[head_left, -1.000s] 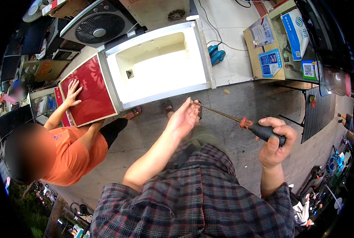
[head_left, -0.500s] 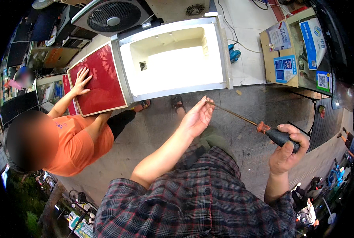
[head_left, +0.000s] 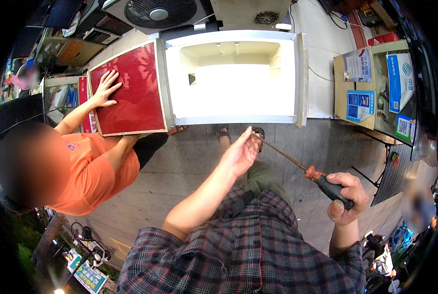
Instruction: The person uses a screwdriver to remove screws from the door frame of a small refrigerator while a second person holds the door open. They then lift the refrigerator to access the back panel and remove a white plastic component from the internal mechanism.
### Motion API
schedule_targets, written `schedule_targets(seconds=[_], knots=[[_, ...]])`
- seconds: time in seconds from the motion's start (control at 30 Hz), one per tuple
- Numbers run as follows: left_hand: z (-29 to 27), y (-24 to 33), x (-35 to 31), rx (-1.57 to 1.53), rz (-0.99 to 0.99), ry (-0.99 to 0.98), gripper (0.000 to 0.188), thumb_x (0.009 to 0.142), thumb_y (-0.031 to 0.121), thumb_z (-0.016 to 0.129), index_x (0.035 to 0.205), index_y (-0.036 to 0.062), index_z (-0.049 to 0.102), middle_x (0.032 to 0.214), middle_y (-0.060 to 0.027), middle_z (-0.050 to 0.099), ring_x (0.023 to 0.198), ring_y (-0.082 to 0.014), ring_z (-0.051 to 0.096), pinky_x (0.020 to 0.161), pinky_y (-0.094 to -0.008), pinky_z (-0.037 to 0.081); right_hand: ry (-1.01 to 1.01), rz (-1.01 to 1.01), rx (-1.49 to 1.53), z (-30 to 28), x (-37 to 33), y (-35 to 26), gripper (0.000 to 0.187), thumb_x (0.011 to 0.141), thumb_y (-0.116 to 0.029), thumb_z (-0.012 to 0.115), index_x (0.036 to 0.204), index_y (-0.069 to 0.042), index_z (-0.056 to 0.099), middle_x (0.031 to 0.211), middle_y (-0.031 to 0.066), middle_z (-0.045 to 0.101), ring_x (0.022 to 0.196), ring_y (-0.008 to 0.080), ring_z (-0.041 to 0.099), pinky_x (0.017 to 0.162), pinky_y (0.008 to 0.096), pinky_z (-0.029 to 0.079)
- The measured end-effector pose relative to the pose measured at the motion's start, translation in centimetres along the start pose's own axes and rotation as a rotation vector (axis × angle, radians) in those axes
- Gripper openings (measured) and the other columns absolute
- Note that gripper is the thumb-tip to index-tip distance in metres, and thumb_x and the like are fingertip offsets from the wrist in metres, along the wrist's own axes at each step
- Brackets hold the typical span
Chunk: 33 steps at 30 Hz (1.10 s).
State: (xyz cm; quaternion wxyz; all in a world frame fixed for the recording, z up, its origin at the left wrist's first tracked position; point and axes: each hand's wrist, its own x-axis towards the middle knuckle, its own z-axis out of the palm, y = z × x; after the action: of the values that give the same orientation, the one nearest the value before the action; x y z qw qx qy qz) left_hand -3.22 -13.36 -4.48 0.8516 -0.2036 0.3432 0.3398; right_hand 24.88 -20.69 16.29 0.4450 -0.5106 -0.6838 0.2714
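Observation:
A long-shafted screwdriver with a black and red handle slants across the space in front of my body. My right hand is wrapped round its handle. At the far end of the shaft, my left hand pinches the tip between thumb and fingers; whether a small part is also there cannot be made out. Just beyond my left hand lies an opened refrigerator cabinet, its white inside facing up. Its red patterned door is swung out to the left.
A person in an orange shirt stands at the left, one hand flat on the red door. A fan unit stands behind the cabinet. On the right is a glass counter with cardboard and leaflets. Grey floor tiles lie below.
The view has shifted, so the cabinet sits straighter and farther right. My right hand and the screwdriver handle appear lower and more to the left. My left hand stays at the tip.

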Motion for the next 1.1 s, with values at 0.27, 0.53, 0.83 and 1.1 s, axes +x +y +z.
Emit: schedule_targets(seconds=[0.27, 0.53, 0.83, 1.1], knots=[[0.3, 2.1, -0.6, -0.025, 0.075, -0.023, 0.019, 0.106, 0.028, 0.072, 0.104, 0.0091, 0.072, 0.099, -0.0030, 0.075, 0.092, -0.0142, 0.075, 0.079, -0.0240, 0.066, 0.106, 0.107, -0.178, 2.2, 2.0, -0.7, 0.027, 0.103, -0.020, 0.070, 0.116, -0.001, 0.056, 0.104, 0.0251, 0.075, 0.095, 0.0368, 0.076, 0.085, 0.0442, 0.061], [0.3, 2.2, 0.6, -0.053, 0.045, -0.039, 0.017, 0.105, 0.026, 0.072, 0.104, 0.0086, 0.071, 0.097, -0.0035, 0.074, 0.092, -0.0148, 0.074, 0.080, -0.0218, 0.065, -0.056, -0.022, -0.258, 1.0, 2.7, -0.3, 0.031, 0.092, -0.015, 0.078, 0.113, -0.003, 0.058, 0.107, 0.0228, 0.076, 0.088, 0.0357, 0.077, 0.076, 0.0427, 0.062], [-0.3, 1.9, 2.1, -0.009, -0.035, -0.012, 0.016, 0.103, 0.023, 0.076, 0.102, 0.0075, 0.072, 0.093, -0.0037, 0.075, 0.092, -0.0155, 0.076, 0.077, -0.0229, 0.066, -0.212, -0.064, -0.257, -0.6, 3.3, -0.4, 0.036, 0.081, -0.015, 0.085, 0.105, -0.005, 0.061, 0.114, 0.0204, 0.075, 0.082, 0.0347, 0.074, 0.067, 0.0416, 0.060], [1.9, -0.8, 3.8, 0.085, -0.100, 0.057, 0.019, 0.103, 0.024, 0.075, 0.109, 0.0065, 0.070, 0.105, -0.0058, 0.075, 0.096, -0.0152, 0.074, 0.082, -0.0238, 0.064, -0.281, -0.049, -0.257, -1.7, 1.5, -0.3, 0.044, 0.075, -0.015, 0.087, 0.107, -0.007, 0.060, 0.115, 0.0182, 0.073, 0.082, 0.0337, 0.074, 0.065, 0.0402, 0.060]])
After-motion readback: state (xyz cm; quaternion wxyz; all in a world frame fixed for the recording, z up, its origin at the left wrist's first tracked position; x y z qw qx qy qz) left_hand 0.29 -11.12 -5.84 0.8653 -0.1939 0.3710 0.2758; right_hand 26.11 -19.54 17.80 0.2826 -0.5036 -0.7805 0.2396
